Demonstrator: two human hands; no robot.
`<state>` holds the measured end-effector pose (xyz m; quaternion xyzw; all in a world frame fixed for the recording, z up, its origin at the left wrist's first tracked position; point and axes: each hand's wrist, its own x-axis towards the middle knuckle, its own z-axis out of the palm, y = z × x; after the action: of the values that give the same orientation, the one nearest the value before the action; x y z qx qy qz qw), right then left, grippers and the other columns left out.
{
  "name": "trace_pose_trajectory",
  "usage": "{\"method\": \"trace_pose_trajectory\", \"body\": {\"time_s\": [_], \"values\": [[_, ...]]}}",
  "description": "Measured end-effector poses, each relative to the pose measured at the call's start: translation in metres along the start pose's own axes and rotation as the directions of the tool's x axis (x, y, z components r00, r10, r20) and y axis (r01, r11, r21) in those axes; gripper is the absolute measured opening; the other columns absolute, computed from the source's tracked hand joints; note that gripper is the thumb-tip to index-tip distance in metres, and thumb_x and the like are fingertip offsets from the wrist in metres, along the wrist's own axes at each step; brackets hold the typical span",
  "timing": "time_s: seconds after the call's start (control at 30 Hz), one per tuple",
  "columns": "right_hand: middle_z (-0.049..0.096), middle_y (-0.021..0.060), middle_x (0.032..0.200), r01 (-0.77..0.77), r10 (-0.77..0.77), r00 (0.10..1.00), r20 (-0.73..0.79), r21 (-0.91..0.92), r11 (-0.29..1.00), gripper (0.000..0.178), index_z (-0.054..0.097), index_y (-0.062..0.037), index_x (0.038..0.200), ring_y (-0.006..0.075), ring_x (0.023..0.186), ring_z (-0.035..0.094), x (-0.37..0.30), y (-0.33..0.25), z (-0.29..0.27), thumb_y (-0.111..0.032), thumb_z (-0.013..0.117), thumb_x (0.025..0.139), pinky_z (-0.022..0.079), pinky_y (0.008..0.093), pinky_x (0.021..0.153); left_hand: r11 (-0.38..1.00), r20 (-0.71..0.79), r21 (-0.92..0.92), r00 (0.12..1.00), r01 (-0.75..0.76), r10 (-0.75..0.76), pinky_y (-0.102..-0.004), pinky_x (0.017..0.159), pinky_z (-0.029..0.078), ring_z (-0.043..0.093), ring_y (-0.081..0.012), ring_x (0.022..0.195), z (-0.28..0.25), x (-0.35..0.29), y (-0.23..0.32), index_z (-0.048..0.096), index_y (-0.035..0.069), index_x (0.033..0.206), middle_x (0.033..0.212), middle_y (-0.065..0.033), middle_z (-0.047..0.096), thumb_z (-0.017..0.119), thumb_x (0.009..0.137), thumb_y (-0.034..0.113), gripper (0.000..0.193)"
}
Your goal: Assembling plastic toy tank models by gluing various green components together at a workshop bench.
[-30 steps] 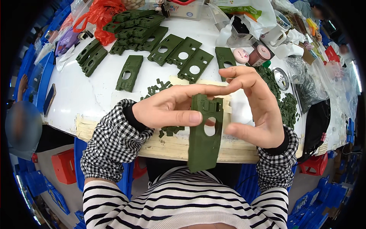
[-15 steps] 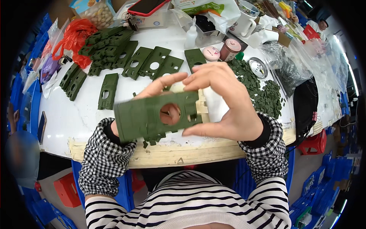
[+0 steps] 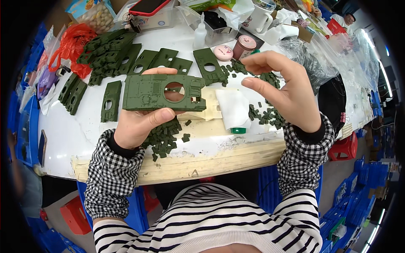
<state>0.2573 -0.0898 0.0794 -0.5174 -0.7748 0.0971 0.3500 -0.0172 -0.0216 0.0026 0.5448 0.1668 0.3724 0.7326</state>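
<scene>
Two bare hands above a white surface (image 3: 80,130); clock directions are taken from the held part, 12 being the far side.

The left hand (image 3: 141,123) is partly closed, grasping one green part (image 3: 147,93): the thumb lies along the near edge, the fingers pass behind, and a fingertip shows over the far edge. The right hand (image 3: 291,86), at 3 o'clock, is released, its fingers loosely curved and the thumb spread from them, well apart from the held part.

Counts, left to right: two similar parts (image 3: 72,93) side by side at 9 o'clock; one single part (image 3: 111,102), nearer, also at 9; one pile of parts (image 3: 107,52) at 10, its overlapping pieces too crowded to count; three parts (image 3: 165,58) in a row from 11 to 1; one heap of small green pieces (image 3: 162,137) at 6, too many to count; one squeeze bottle (image 3: 200,34) at 1; one flat part (image 3: 203,59) at 2; one pink lid (image 3: 223,52) at 2.

The held part is raised above the surface, its long axis running from 9 to 3 o'clock. The end nearer the round hole points to 3; the detailed face is turned to the viewer.
</scene>
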Motion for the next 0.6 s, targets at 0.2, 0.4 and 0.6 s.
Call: {"method": "trace_pose_trajectory", "body": {"time_s": [0.2,0.4,0.6], "values": [[0.068,0.0124,0.071,-0.306,0.373,0.89,0.261,-0.263,0.915,0.01,0.068,0.0005,0.084,0.0247,0.066,0.067,-0.03,0.026,-0.008,-0.009,0.07,0.08,0.052,0.0316,0.064,0.999,-0.022,0.001,0.999,-0.033,0.033,-0.0392,0.095,0.054,0.059,-0.0234,0.114,-0.002,0.0,-0.001,0.042,0.0,0.136,0.125,-0.015,0.057,0.078,0.082,0.02,0.068],[0.067,0.0117,0.069,-0.418,0.492,0.803,0.337,-0.27,0.867,0.009,0.068,-0.0005,0.084,0.0234,0.062,0.065,-0.047,0.055,-0.001,-0.005,0.07,0.077,0.051,0.0313,0.062,1.0,-0.002,0.006,1.0,-0.023,0.023,-0.0384,0.095,0.054,0.059,-0.0229,0.114,-0.002,0.0,0.001,0.042,-0.001,0.136,0.124,-0.0142,0.057,0.076,0.083,0.017,0.065],[0.066,0.0127,0.069,-0.418,0.445,0.785,0.43,-0.162,0.894,0.01,0.066,0.0032,0.082,0.0202,0.063,0.064,-0.045,0.069,-0.006,-0.001,0.071,0.075,0.051,0.0304,0.062,0.999,0.054,0.037,0.999,-0.007,0.005,-0.0356,0.097,0.05,0.057,-0.0209,0.113,-0.007,0.002,-0.001,0.042,0.0,0.137,0.125,-0.013,0.057,0.072,0.085,0.012,0.061]]}}
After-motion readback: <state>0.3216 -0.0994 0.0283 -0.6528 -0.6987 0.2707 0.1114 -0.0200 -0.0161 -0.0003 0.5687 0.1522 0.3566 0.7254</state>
